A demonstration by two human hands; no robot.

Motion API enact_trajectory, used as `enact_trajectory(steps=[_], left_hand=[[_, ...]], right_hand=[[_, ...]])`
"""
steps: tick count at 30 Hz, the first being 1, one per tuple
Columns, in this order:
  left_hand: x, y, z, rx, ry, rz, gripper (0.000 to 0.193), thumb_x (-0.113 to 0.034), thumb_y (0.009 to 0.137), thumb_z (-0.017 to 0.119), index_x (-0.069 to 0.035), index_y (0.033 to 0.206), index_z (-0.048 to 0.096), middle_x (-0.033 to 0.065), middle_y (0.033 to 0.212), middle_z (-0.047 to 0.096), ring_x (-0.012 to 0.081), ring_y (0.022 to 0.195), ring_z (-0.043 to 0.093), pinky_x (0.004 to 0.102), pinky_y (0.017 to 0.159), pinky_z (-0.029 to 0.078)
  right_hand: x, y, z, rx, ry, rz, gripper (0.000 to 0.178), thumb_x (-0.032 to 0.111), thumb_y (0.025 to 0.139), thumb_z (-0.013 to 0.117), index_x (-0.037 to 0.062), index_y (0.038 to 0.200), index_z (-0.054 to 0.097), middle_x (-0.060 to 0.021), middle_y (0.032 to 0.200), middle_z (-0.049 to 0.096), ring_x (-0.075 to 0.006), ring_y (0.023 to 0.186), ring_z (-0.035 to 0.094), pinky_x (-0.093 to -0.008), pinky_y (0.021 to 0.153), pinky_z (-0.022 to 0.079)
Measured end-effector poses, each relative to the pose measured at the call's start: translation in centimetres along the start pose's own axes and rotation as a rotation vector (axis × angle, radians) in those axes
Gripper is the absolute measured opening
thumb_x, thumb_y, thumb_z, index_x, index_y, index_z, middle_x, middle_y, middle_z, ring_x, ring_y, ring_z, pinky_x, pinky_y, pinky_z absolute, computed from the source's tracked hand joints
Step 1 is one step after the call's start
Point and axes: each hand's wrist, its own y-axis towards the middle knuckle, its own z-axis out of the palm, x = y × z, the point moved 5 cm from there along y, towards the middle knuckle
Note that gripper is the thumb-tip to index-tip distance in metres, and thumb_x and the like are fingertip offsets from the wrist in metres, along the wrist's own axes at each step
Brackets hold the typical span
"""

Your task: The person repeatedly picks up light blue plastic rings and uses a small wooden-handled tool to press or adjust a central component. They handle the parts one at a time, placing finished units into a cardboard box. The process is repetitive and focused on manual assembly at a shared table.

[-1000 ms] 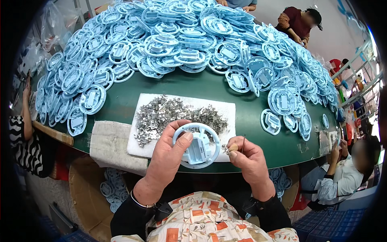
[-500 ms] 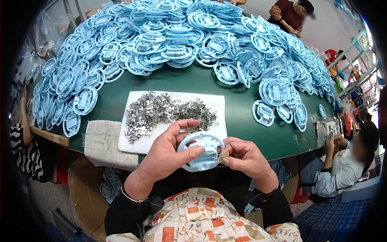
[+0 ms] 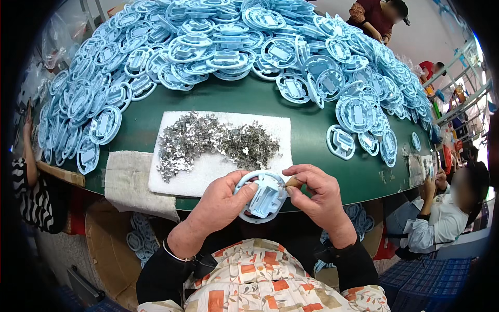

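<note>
While the left hand point(image 3: 221, 200) clamps a blue ring-shaped part point(image 3: 267, 199), the right hand point(image 3: 318, 193), fingertips together, meets its edge, contents indistinct.

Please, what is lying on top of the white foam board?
Small silvery metal pieces lie heaped on the white foam board. The surface and any pieces under the heap cannot be seen, nor the board behind the left hand.

A curved green worktop point(image 3: 312, 140) spans the room, with grey floor point(image 3: 60, 249) at lower left, a plain pale grey surface point(image 3: 434, 39) at upper right, and a metal rack point(image 3: 464, 105) near bright light along the right edge.
</note>
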Motion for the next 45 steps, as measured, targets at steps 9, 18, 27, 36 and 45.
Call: enact_trajectory(steps=[9, 18, 27, 36, 45], left_hand=[[0.5, 0.6, -0.2, -0.076, 0.03, 0.042, 0.032, -0.016, 0.103, 0.057, 0.003, 0.129, 0.058, 0.0053, 0.108, 0.069, 0.0064, 0.092, 0.064, 0.0237, 0.08, 0.054], [-0.2, 0.7, 0.1, -0.163, 0.139, -0.002, 0.037, -0.021, 0.099, 0.063, 0.005, 0.126, 0.06, 0.0083, 0.102, 0.071, 0.0105, 0.092, 0.066, 0.0264, 0.079, 0.055], [-0.6, 1.1, 0.7, -0.296, 0.407, 0.045, 0.045, -0.027, 0.087, 0.075, 0.004, 0.117, 0.065, 0.0131, 0.09, 0.073, 0.0144, 0.079, 0.071, 0.0287, 0.068, 0.057], [-0.3, 1.2, 0.7, -0.331, 0.34, 0.076, 0.044, -0.022, 0.087, 0.071, 0.006, 0.12, 0.064, 0.0123, 0.096, 0.072, 0.0121, 0.078, 0.068, 0.0274, 0.068, 0.057], [0.2, 0.6, 0.5, -0.255, 0.187, 0.022, 0.033, -0.017, 0.099, 0.058, 0.005, 0.123, 0.062, 0.0061, 0.098, 0.071, 0.0076, 0.083, 0.065, 0.0242, 0.072, 0.055]], right_hand=[[-1.0, 0.5, 1.4, 0.01, -0.161, -0.174, 0.014, 0.002, 0.077, 0.075, 0.0012, 0.089, 0.067, -0.0101, 0.097, 0.073, -0.0222, 0.074, 0.069, -0.031, 0.065, 0.056], [-0.3, 0.8, 2.1, 0.074, -0.357, 0.034, 0.012, 0.007, 0.078, 0.074, 0.0045, 0.085, 0.066, -0.0109, 0.077, 0.066, -0.0269, 0.065, 0.065, -0.0365, 0.058, 0.052], [0.4, 0.2, 2.4, 0.037, -0.273, 0.05, 0.013, 0.001, 0.078, 0.069, 0.0028, 0.091, 0.066, -0.0098, 0.079, 0.066, -0.021, 0.061, 0.062, -0.0321, 0.057, 0.048], [1.8, -2.4, 2.5, 0.037, -0.411, -0.214, 0.028, -0.002, 0.081, 0.066, 0.0, 0.109, 0.066, -0.0148, 0.096, 0.065, -0.0337, 0.085, 0.067, -0.0404, 0.072, 0.055], [0.4, -3.2, -0.5, -0.016, -0.191, 0.101, 0.014, 0.009, 0.098, 0.06, 0.0062, 0.112, 0.063, -0.0154, 0.075, 0.066, -0.0334, 0.067, 0.068, -0.0384, 0.059, 0.051]])
